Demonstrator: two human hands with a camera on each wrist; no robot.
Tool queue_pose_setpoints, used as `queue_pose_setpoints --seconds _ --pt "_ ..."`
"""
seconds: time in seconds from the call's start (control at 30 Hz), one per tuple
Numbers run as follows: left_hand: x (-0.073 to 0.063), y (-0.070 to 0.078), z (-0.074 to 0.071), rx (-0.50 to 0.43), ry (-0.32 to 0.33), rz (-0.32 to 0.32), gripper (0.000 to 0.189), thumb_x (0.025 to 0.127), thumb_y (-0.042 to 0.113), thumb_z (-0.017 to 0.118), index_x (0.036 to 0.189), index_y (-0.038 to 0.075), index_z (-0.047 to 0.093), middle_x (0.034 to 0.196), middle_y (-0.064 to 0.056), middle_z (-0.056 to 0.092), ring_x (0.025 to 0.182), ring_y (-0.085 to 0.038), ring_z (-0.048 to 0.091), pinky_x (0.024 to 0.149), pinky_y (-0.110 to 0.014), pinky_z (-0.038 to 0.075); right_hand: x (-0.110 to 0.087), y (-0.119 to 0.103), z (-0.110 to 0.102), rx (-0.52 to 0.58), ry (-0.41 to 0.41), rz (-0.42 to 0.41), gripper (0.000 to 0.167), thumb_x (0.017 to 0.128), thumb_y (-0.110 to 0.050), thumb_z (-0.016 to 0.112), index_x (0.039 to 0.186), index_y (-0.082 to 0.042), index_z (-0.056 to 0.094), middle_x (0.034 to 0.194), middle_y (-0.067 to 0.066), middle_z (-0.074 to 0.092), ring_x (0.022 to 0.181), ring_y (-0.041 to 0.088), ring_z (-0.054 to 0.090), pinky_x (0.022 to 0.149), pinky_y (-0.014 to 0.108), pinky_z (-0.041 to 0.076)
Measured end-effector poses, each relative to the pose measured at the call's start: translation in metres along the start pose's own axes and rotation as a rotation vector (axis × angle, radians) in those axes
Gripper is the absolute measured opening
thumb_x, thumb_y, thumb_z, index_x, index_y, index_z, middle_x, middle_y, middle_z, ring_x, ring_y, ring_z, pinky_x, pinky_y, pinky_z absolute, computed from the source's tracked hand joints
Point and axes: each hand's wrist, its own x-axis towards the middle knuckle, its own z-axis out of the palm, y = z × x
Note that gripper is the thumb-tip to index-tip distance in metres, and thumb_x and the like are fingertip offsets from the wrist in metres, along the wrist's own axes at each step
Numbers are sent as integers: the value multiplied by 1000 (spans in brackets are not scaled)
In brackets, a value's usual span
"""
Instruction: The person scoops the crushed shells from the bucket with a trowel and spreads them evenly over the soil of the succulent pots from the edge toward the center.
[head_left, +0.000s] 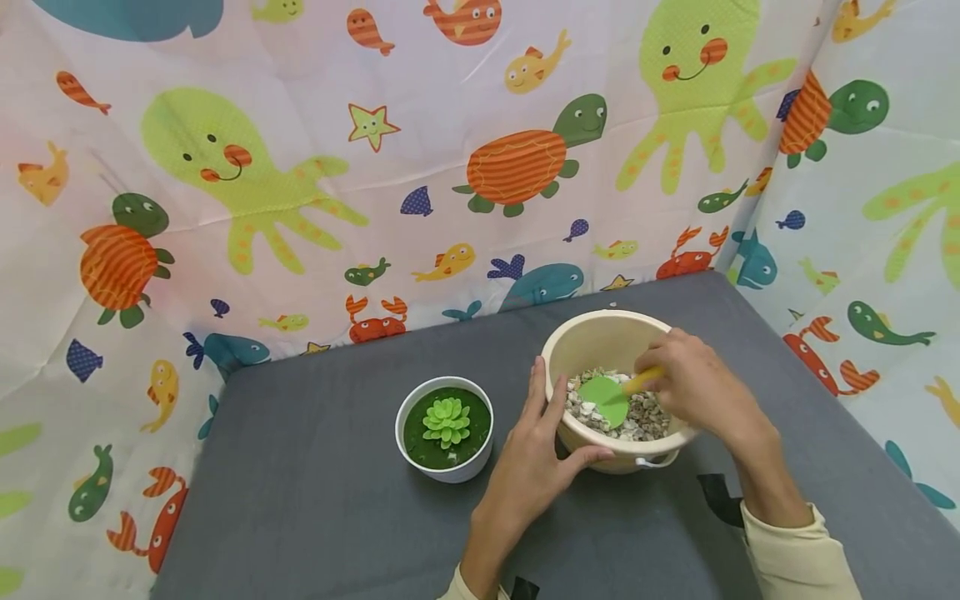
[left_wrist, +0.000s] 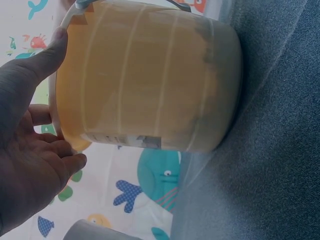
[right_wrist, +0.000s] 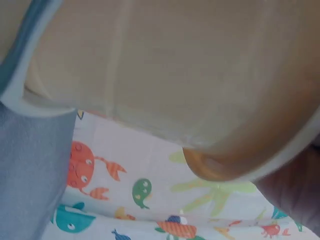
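A cream bucket (head_left: 592,343) with a handle stands on the right part of the table, with small pale stones (head_left: 649,417) in its bottom. My left hand (head_left: 525,462) holds its rim from the left and front. In the left wrist view the thumb (left_wrist: 52,54) lies along the rim, while the fingers are bent at the rim further round. Over the bucket's right side, my right hand (head_left: 697,383) grips the yellow handle of a small toy shovel (head_left: 603,402). Its green blade is down among the stones. The right wrist view shows mostly the bucket's side (right_wrist: 190,65).
Left of the bucket stands a white pot (head_left: 450,475) holding a green succulent (head_left: 447,422). A grey cloth (head_left: 322,467) covers the table. Behind and at both sides hangs a curtain (head_left: 420,108) printed with sea animals.
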Motion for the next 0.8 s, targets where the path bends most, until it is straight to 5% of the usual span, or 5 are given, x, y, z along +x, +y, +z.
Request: queue_pose_setpoints --seconds 0.13,0.27,0.57,0.8 --pt "-1 1 0 -4 6 8 101 87 53 79 164 11 31 177 -15 6 159 -34 32 115 -45 50 -1 -2 2 33 -20 8 22 71 14 80 89 0 81 87 13 78 89 32 63 82 54 53" --pt "-1 1 1 18 24 34 100 87 53 79 164 10 32 177 -17 8 157 -35 34 114 -44 51 -3 -2 -4 66 -21 53 18 74 11 79 88 1 81 86 13 78 86 32 64 79 52 54" --pt "-1 0 -1 9 36 28 100 86 52 80 164 10 33 177 -17 9 155 -35 40 113 -43 52 -12 2 -25 169 7 201 17 82 3 80 99 4 81 91 20 76 81 29 59 62 29 46" --pt "-1 0 0 1 34 31 101 87 51 80 165 9 31 177 -17 9 154 -35 41 111 -44 53 -24 9 -34 186 131 219 18 81 2 83 98 5 81 90 22 76 77 25 58 56 23 42"
